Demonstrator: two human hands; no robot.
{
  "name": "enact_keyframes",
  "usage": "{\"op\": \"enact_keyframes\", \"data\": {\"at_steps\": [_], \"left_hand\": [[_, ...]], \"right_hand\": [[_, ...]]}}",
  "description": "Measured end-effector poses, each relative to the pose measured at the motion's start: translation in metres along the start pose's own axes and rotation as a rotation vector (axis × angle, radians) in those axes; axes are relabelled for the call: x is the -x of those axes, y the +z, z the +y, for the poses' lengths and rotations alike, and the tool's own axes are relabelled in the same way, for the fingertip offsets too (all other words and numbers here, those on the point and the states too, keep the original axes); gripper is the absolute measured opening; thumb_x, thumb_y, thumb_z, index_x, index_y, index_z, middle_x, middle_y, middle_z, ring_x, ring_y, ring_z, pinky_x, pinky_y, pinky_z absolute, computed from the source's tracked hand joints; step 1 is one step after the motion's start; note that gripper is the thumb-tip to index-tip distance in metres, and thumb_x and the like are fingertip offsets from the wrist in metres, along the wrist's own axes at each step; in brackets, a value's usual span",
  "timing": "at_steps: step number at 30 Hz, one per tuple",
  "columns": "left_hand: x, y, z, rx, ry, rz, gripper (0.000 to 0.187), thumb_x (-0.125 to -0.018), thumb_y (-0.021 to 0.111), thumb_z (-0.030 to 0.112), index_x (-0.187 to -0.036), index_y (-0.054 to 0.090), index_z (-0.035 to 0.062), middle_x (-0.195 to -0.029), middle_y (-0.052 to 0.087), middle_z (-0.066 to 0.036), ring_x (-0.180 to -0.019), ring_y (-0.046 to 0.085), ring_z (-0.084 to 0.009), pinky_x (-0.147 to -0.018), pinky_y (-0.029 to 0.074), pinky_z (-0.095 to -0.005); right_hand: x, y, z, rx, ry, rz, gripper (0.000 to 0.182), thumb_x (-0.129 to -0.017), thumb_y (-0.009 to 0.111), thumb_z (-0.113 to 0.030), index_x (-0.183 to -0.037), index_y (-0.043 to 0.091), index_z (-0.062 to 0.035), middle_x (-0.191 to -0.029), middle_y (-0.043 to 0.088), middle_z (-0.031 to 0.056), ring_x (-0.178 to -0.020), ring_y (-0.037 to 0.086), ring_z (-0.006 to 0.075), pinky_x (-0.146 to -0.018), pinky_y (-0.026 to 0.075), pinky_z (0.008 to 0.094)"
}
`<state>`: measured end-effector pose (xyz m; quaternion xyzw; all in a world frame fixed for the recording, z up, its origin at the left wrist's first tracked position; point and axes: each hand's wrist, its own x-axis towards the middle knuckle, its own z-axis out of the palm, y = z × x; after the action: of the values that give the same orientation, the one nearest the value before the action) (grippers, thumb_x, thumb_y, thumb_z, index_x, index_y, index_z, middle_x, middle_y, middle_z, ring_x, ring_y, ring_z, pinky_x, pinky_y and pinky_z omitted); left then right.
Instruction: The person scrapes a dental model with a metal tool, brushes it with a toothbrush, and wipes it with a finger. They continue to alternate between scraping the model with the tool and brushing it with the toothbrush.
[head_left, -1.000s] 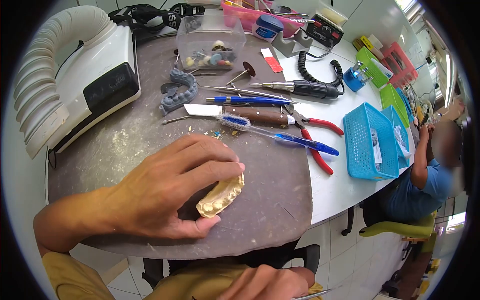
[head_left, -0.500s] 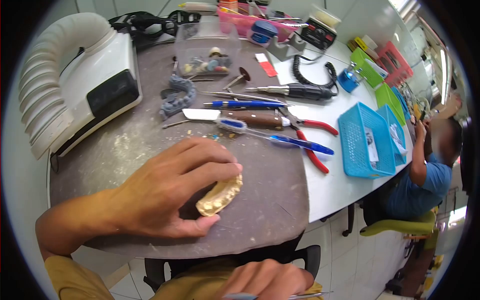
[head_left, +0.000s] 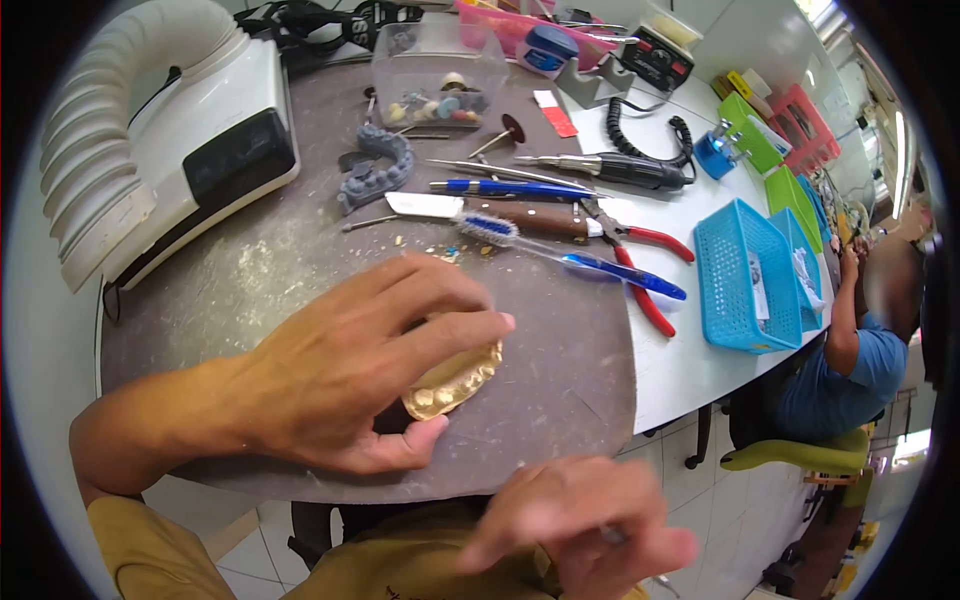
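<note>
My left hand is curled over a gold-coloured dental cast on the bench, thumb at its near end and index finger across its far side. The row of teeth faces the near right, and the hand covers part of the cast. Closer to my body, my right hand is raised over my lap and smeared by motion. Its fingers are bent around a slim metal tool, whose thin end shows below the hand. Most of that tool is hidden.
Beyond the cast lie a toothbrush, a brown-handled knife, red-handled pliers, a blue pen, a rotary handpiece and a grey dental model. A white hose unit stands left, blue baskets right. Another person sits far right.
My right hand has risen from the lower edge and moved right, turning the tool. My left hand stays on the cast. The view has shifted slightly, so bench items appear further right.
</note>
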<state>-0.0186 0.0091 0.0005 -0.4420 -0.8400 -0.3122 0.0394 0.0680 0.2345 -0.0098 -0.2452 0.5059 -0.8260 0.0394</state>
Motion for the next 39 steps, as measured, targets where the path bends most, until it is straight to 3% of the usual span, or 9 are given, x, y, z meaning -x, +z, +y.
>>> {"op": "enact_keyframes", "data": {"at_steps": [1, 4, 6, 7, 10, 14, 16, 38, 39], "left_hand": [[0.000, 0.000, 0.000, 0.002, 0.028, -0.016, 0.076, -0.066, 0.076, 0.015, -0.139, 0.057, 0.0036, -0.126, 0.057, -0.017, -0.117, 0.057, -0.0391, -0.105, 0.048, -0.0497], [0.002, 0.004, -0.001, 0.008, 0.047, -0.018, 0.077, -0.067, 0.072, 0.019, -0.140, 0.056, 0.0031, -0.122, 0.056, -0.017, -0.112, 0.056, -0.0373, -0.103, 0.048, -0.0491], [0.002, 0.005, -0.002, 0.013, 0.079, -0.016, 0.078, -0.066, 0.073, 0.020, -0.140, 0.056, 0.0025, -0.123, 0.056, -0.017, -0.111, 0.056, -0.0373, -0.102, 0.049, -0.0491], [0.003, 0.006, -0.003, 0.012, 0.072, -0.014, 0.078, -0.066, 0.073, 0.020, -0.140, 0.056, 0.0025, -0.123, 0.056, -0.017, -0.111, 0.056, -0.0373, -0.102, 0.049, -0.0491], [0.002, 0.007, -0.004, 0.001, 0.095, 0.005, 0.077, -0.067, 0.074, 0.021, -0.140, 0.056, 0.0016, -0.123, 0.056, -0.018, -0.112, 0.056, -0.0375, -0.100, 0.049, -0.0496], [0.003, 0.008, -0.005, 0.026, 0.095, 0.009, 0.076, -0.067, 0.076, 0.020, -0.137, 0.057, 0.0000, -0.122, 0.058, -0.018, -0.113, 0.057, -0.0373, -0.100, 0.050, -0.0497], [0.003, 0.008, -0.005, 0.037, 0.096, 0.014, 0.076, -0.066, 0.077, 0.019, -0.137, 0.058, -0.0004, -0.122, 0.058, -0.018, -0.113, 0.057, -0.0371, -0.100, 0.050, -0.0498], [0.003, 0.007, -0.002, 0.043, 0.060, 0.022, 0.073, -0.066, 0.079, 0.018, -0.135, 0.062, -0.0003, -0.122, 0.060, -0.015, -0.110, 0.059, -0.0373, -0.098, 0.053, -0.0466], [0.003, 0.007, -0.003, 0.039, 0.060, 0.022, 0.072, -0.066, 0.079, 0.018, -0.134, 0.062, -0.0004, -0.122, 0.060, -0.015, -0.109, 0.060, -0.0371, -0.097, 0.053, -0.0463]], "right_hand": [[0.005, 0.005, 0.003, 0.181, -0.014, 0.215, 0.089, -0.099, 0.016, -0.080, -0.096, 0.063, -0.0035, -0.079, 0.065, 0.0129, -0.063, 0.064, 0.0196, -0.054, 0.053, 0.0286], [0.002, -0.018, 0.011, 0.402, -0.281, 0.312, 0.074, -0.109, 0.033, -0.063, -0.108, 0.067, 0.0034, -0.079, 0.067, 0.0124, -0.066, 0.061, 0.0180, -0.063, 0.050, 0.0298], [0.002, -0.026, -0.003, 0.823, -0.159, 0.135, 0.034, -0.105, 0.065, -0.032, -0.108, 0.066, 0.0015, -0.081, 0.068, 0.0126, -0.068, 0.061, 0.0169, -0.062, 0.049, 0.0290], [-0.001, -0.029, -0.002, 0.852, -0.184, 0.083, 0.025, -0.085, 0.081, 0.002, -0.105, 0.067, 0.0015, -0.084, 0.071, 0.0133, -0.071, 0.067, 0.0180, -0.061, 0.053, 0.0276], [0.004, -0.015, 0.009, 0.691, -0.094, 0.308, 0.027, -0.076, 0.085, 0.009, -0.097, 0.070, 0.0013, -0.088, 0.075, 0.0132, -0.074, 0.073, 0.0203, -0.061, 0.057, 0.0272], [-0.007, -0.024, 0.001, 0.860, -0.114, 0.079, 0.027, -0.074, 0.086, 0.008, -0.096, 0.070, 0.0015, -0.086, 0.075, 0.0163, -0.072, 0.072, 0.0197, -0.064, 0.056, 0.0270], [-0.013, -0.024, -0.008, 0.999, -0.103, -0.053, 0.033, -0.072, 0.089, 0.007, -0.102, 0.077, -0.0022, -0.090, 0.076, 0.0112, -0.075, 0.076, 0.0207, -0.064, 0.061, 0.0294], [-0.011, -0.025, 0.005, 1.149, -0.230, -0.095, 0.032, -0.077, 0.084, 0.007, -0.102, 0.066, -0.0033, -0.095, 0.077, 0.0177, -0.079, 0.077, 0.0271, -0.071, 0.063, 0.0333], [-0.012, -0.022, 0.005, 1.087, -0.235, -0.057, 0.024, -0.083, 0.083, 0.000, -0.103, 0.070, -0.0007, -0.094, 0.077, 0.0194, -0.081, 0.077, 0.0281, -0.072, 0.062, 0.0330]]}}
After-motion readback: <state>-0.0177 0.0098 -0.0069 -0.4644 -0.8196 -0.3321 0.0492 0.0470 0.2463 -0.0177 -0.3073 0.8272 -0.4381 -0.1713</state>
